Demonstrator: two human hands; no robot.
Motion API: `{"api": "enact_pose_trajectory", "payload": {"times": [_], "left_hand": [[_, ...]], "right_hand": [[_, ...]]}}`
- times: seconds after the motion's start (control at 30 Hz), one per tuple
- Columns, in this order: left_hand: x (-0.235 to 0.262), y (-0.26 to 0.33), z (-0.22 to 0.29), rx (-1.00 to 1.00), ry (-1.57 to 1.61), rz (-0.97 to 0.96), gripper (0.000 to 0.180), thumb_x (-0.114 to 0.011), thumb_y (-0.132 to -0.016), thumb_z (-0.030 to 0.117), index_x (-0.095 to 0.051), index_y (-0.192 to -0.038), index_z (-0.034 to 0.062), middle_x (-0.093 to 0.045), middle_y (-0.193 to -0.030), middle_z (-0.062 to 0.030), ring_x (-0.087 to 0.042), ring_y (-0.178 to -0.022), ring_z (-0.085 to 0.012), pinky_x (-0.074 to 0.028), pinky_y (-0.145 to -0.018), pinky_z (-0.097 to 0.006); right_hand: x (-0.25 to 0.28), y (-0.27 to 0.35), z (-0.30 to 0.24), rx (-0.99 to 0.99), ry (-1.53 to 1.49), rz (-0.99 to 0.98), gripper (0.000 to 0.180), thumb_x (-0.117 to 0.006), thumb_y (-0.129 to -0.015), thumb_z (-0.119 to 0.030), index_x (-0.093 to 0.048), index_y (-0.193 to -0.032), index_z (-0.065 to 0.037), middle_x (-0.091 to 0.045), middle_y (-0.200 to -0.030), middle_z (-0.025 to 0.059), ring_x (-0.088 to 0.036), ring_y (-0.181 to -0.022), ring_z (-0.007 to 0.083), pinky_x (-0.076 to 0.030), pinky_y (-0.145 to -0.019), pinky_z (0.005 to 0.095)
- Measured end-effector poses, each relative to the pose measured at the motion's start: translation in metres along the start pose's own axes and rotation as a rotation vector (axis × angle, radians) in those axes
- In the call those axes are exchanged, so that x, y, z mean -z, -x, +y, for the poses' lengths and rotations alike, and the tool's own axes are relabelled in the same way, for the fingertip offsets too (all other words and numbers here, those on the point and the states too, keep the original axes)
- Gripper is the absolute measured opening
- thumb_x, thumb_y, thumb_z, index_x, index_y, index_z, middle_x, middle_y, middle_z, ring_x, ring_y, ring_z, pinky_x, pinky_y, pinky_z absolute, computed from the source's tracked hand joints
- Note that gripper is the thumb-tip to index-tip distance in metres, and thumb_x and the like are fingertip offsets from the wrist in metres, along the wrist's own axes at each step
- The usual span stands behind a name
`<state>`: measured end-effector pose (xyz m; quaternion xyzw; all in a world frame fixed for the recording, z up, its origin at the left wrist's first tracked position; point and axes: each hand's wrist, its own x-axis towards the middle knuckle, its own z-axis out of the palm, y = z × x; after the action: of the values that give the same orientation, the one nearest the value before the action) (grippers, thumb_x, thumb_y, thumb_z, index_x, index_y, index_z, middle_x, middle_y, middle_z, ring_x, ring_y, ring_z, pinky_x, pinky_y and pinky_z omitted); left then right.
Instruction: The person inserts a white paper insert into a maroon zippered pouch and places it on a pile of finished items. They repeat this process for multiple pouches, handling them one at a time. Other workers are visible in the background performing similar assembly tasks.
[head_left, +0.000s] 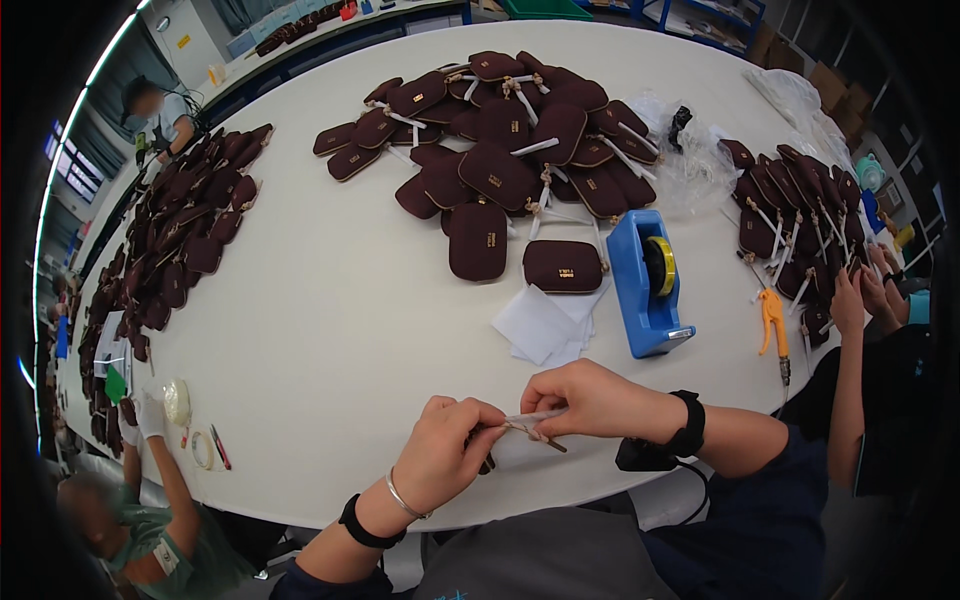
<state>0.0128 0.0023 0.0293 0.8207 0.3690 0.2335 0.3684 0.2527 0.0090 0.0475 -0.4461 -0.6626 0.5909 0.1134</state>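
Observation:
Near the front edge of the table, my left hand [445,450] and my right hand [600,405] are close together, both with fingers pinched. Between them stretches a thin knotted cord [522,428] with a strip of white paper along it. A short brown end sticks out below my right fingers. Under my left fingers a small dark piece shows, mostly hidden. Just beyond the hands lie loose white paper sheets [540,325]. A maroon zip pouch [563,267] rests at their far edge, and a blue tape dispenser [630,290] with yellow tape stands to the right.
A large heap of maroon pouches [495,175], many with white-wrapped cords, covers the far middle. More pouches [200,230] line the left side, others [790,200] the right. Clear plastic bags [695,160] and an orange air gun [772,320] lie rightward. Co-workers sit left and right.

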Motion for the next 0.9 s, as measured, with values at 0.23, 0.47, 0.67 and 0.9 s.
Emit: {"api": "enact_pose_trajectory", "payload": {"times": [0.23, 0.47, 0.67, 0.9], "left_hand": [[-0.006, 0.001, -0.002, 0.127, 0.172, 0.091, 0.01, -0.073, -0.081, 0.006, -0.066, -0.088, 0.0071, -0.067, -0.078, -0.0039, -0.055, -0.07, -0.023, -0.042, -0.076, -0.033], [-0.006, 0.0, 0.004, 0.138, 0.146, 0.089, 0.009, -0.072, -0.082, 0.006, -0.066, -0.089, 0.0082, -0.066, -0.072, -0.0022, -0.055, -0.069, -0.0211, -0.041, -0.074, -0.032], [-0.005, 0.002, -0.001, 0.055, 0.051, 0.098, 0.013, -0.072, -0.085, 0.001, -0.064, -0.095, 0.0004, -0.065, -0.083, -0.0085, -0.066, -0.066, -0.0152, -0.052, -0.059, -0.025], [-0.009, 0.004, -0.004, 0.174, 0.186, 0.166, 0.014, -0.07, -0.087, 0.003, -0.063, -0.099, -0.0012, -0.069, -0.086, -0.0094, -0.065, -0.072, -0.0134, -0.053, -0.066, -0.025]], "right_hand": [[0.001, 0.001, 0.024, -0.088, -0.44, -0.029, 0.026, -0.07, -0.089, -0.019, -0.066, -0.106, -0.001, -0.069, -0.086, 0.0035, -0.06, -0.081, 0.0064, -0.045, -0.073, 0.0231], [-0.005, 0.006, 0.017, -0.025, -0.171, 0.062, 0.034, -0.074, -0.086, -0.025, -0.067, -0.109, -0.001, -0.07, -0.09, 0.0048, -0.063, -0.085, 0.0106, -0.048, -0.079, 0.0259], [-0.009, 0.009, 0.014, 0.049, -0.109, 0.101, 0.034, -0.076, -0.084, -0.023, -0.067, -0.108, -0.002, -0.07, -0.089, 0.0054, -0.065, -0.084, 0.0118, -0.049, -0.077, 0.0264], [-0.01, 0.01, 0.026, -0.152, -0.612, 0.18, 0.03, -0.076, -0.085, -0.013, -0.067, -0.11, 0.002, -0.07, -0.091, 0.0067, -0.064, -0.082, 0.0099, -0.05, -0.073, 0.0228]]}}
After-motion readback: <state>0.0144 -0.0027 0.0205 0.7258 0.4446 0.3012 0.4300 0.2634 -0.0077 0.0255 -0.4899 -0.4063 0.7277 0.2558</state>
